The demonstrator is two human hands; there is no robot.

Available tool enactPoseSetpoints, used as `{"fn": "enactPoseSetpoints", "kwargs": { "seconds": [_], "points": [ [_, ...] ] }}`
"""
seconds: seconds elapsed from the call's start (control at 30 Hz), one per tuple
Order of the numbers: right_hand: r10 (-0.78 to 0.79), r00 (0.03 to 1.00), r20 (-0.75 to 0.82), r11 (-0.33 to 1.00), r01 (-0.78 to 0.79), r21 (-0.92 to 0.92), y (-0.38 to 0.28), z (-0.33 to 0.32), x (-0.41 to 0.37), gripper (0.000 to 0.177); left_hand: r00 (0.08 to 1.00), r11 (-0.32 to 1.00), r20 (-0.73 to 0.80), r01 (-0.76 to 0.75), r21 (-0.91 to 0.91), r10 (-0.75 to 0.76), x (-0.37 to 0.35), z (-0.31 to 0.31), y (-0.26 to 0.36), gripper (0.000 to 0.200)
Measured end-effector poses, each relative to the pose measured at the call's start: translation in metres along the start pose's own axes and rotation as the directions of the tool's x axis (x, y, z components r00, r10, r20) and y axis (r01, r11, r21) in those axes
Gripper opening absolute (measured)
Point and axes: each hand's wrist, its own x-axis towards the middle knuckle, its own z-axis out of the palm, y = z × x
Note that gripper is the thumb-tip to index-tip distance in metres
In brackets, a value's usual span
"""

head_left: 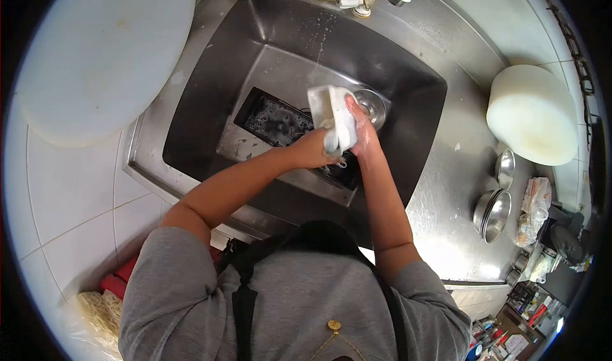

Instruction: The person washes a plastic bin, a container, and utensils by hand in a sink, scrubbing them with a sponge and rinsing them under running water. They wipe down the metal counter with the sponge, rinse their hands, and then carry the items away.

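Note:
Over the sink, a white rectangular container [345,115] is tilted on its side between my two hands. My right hand [363,128] is closed on its right side, thumb up along the wall and wet with suds. At the lower left of the container, my left hand [312,148] is closed against it, its fingers partly hidden. A small greyish patch shows by those fingers; I cannot tell what it is. Below, a black rectangular tray [252,109] with soapy water lies on the sink floor. A round metal bowl [377,106] sits just behind my right hand.
The steel sink [408,87] has a tap [361,5] at its back edge. A large white round board [105,49] stands at the left. On the right counter are a thick white round block [532,115], stacked metal bowls [492,217] and a plastic bag [534,208].

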Motion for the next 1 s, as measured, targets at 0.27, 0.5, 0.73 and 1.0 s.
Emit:
{"fn": "enactPoseSetpoints", "kwargs": {
  "seconds": [0.27, 0.5, 0.73, 1.0],
  "points": [
    [-0.037, 0.99, 0.139, 0.964, 0.072, -0.257, -0.011, -0.006, -0.02, 0.034, 0.918, 0.887, 0.065, 0.396, -0.239, -0.392, 0.014, -0.079, 0.035, 0.025],
    [-0.12, 0.979, -0.167, 0.991, 0.109, -0.076, 0.012, 0.013, -0.019, 0.025, 0.868, 0.959, -0.496, 0.137, 0.25, 0.005, 0.031, -0.088, -0.011, 0.04],
    [-0.42, 0.873, -0.25, 0.903, 0.374, -0.21, 0.03, 0.031, -0.007, 0.029, 0.876, 0.723, -0.431, 0.152, 0.674, 0.218, 0.022, -0.002, 0.02, 0.035],
    [-0.661, 0.701, -0.267, 0.75, 0.63, -0.202, 0.019, 0.057, -0.023, 0.033, 0.734, 0.554, -0.345, 0.051, -0.831, -0.585, 0.049, -0.038, 0.018, 0.027]
  ]
}}
